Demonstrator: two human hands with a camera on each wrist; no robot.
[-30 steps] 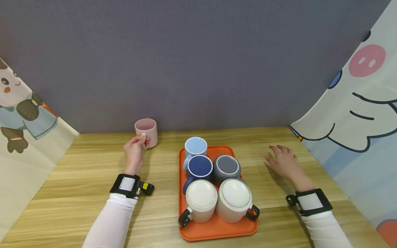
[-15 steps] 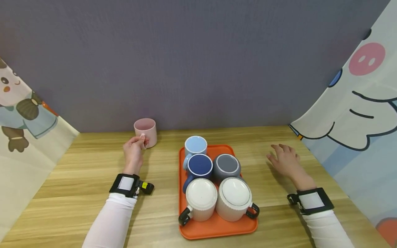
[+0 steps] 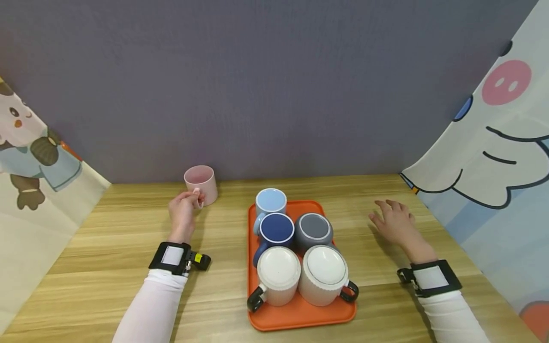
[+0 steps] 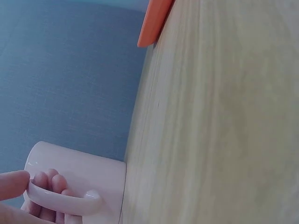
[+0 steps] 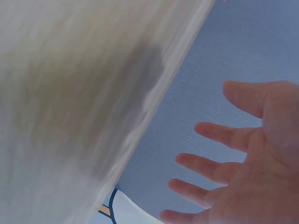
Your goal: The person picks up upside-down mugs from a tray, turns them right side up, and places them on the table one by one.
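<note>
A pink mug stands upright at the back left of the wooden table, its mouth facing up. My left hand grips it by the handle, fingers through the loop and thumb on top, as the left wrist view shows on the mug's handle. The mug's base sits at the table surface. On the right, my right hand hovers over the table with its fingers spread and holds nothing; the right wrist view shows its palm bare.
An orange tray in the middle bears upside-down mugs: a light blue mug, a dark blue mug, a grey mug and two white mugs with black handles. A grey wall panel rises behind the table.
The pink mug, gripped by the handle, has shifted and tipped very slightly, with the left hand drawing a little to the left. My right hand moved slightly right, then stayed still.
</note>
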